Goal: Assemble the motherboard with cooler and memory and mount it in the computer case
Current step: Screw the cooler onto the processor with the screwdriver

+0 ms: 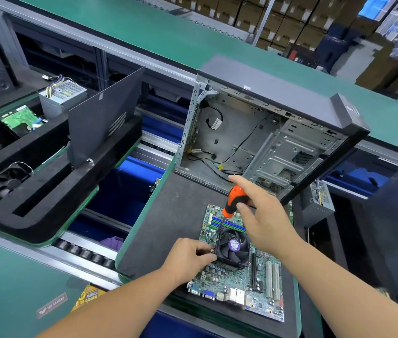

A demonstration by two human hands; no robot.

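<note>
A green motherboard (239, 286) lies flat on a dark pallet mat (168, 230). A black cooler with a fan (233, 247) sits on the board. My left hand (189, 256) grips the cooler's left edge. My right hand (261, 213) holds an orange and black screwdriver (232, 202), whose tip points down at the cooler's far left corner. Blue and green memory slots (229, 224) run behind the cooler. The open computer case (273, 132) stands behind the board, its inside bare apart from loose cables.
To the left, a second pallet holds a loose case side panel (102, 118), a power supply (62, 96), a green drive board (20, 118) and a fan (10, 179). A roller conveyor (88, 254) runs between the pallets. Another power supply (317, 201) sits on the right.
</note>
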